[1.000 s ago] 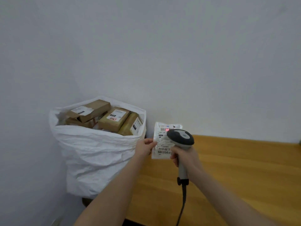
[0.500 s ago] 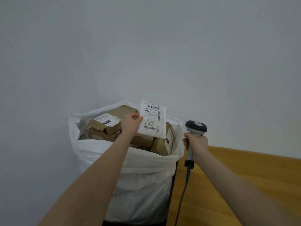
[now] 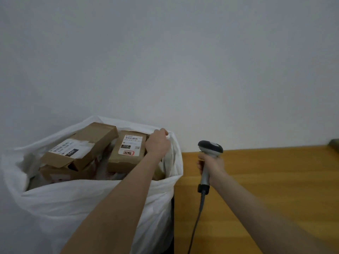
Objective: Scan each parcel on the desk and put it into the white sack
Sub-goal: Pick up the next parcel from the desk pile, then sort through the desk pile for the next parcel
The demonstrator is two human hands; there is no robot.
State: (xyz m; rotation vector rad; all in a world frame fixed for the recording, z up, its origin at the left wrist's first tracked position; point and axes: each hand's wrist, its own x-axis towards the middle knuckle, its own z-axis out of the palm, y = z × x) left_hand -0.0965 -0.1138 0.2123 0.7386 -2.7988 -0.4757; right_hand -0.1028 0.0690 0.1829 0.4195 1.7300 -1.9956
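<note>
the scanner (image 3: 210, 149) is gripped in the right hand (image 3: 211, 166) above the desk (image 3: 275, 189). the left hand (image 3: 158, 143) is curled inside the white sack (image 3: 82, 208), beside brown parcels (image 3: 126, 162); whether anything is held cannot be told.

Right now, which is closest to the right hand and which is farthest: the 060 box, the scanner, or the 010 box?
1. Barcode scanner: gripped in the right hand.
2. 010 box: right side of the white sack.
3. 060 box: left side of the sack, farthest.
</note>
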